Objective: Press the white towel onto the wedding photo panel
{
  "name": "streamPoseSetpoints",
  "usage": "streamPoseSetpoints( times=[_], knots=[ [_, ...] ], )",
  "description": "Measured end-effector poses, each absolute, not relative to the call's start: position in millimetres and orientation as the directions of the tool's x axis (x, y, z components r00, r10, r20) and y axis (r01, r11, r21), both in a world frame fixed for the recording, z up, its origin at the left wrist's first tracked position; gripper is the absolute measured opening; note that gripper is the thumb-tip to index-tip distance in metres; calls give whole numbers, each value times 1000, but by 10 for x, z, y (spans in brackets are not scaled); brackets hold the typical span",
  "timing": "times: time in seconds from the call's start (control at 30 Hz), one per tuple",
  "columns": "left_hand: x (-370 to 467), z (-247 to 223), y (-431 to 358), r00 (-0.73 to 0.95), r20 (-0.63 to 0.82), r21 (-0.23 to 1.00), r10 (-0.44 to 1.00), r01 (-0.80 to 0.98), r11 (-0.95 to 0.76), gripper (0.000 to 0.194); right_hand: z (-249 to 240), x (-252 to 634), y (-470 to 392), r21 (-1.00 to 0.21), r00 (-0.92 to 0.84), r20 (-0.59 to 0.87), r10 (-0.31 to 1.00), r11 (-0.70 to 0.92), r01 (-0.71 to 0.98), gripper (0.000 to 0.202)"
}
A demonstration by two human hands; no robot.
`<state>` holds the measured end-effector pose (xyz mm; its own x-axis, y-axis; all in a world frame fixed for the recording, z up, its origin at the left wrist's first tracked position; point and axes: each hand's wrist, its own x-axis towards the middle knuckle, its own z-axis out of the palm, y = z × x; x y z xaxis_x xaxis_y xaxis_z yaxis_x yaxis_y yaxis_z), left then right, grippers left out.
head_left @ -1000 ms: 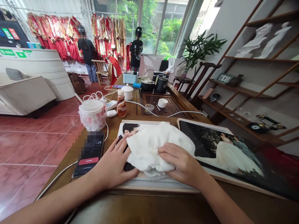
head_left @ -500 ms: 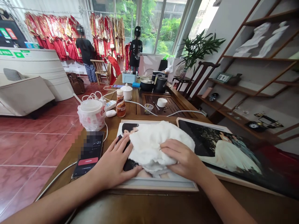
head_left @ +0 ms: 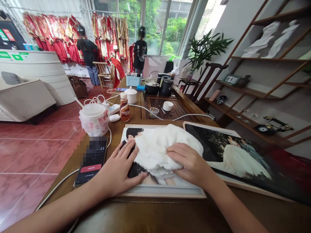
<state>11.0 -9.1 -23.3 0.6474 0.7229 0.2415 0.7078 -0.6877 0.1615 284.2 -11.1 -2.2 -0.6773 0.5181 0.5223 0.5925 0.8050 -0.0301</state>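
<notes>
Right now, crumpled fluffy white cloth [head_left: 167, 139] lies over the middle of a flat rectangular photograph in a pale wooden frame [head_left: 175, 195], on the near part of the brown wooden table [head_left: 126, 213]. Your right hand [head_left: 190, 163] has its fingers bent, pinching a fold near the cloth's centre. Your left hand [head_left: 116, 173] is spread, palm down, over the photograph's left side, fingers beside the cloth; whether they touch it, cannot tell

Handling notes, as judged: brace with the left, light and even, fingers off the printed surface where possible. Work the cloth from the right with a loose pinch and modest pressure; the bunched folds leave contact uneven, so flatten them under your fingers. Mind the raised near edge, where fibres could snag. Second framed photograph, dark-backed [head_left: 245, 165], sits just to the right; allow your right wrist room there. Black phone [head_left: 87, 168] lies left, near your forearm
</notes>
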Motion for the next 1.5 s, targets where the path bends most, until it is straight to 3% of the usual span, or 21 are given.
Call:
streamPoseSetpoints(
  times=[0.33,0.53,0.9,1.2,1.4,1.5],
  knots=[
    [79,-273,-100,642,280,152,713,704,-694,80,3,2831,-117,186,-657,518,548,678,711,11],
    [81,-265,-94,647,269,149,714,704,-694,80,-17,2867,-107,242,-651,490,580,627,740,14],
    [99,-263,-100,648,256,145,717,708,-692,80,-28,2897,-101,57,-647,494,581,721,690,24],
    [88,-241,-97,652,267,168,710,694,-700,72,-12,2805,-159,32,-692,563,451,825,564,12],
    [79,-272,-92,644,266,153,717,706,-691,80,-18,2907,-96,1,-650,541,533,773,635,6],
    [75,-273,-91,645,274,155,713,702,-695,79,-15,2855,-119,18,-671,533,515,786,617,6]
  ],
)
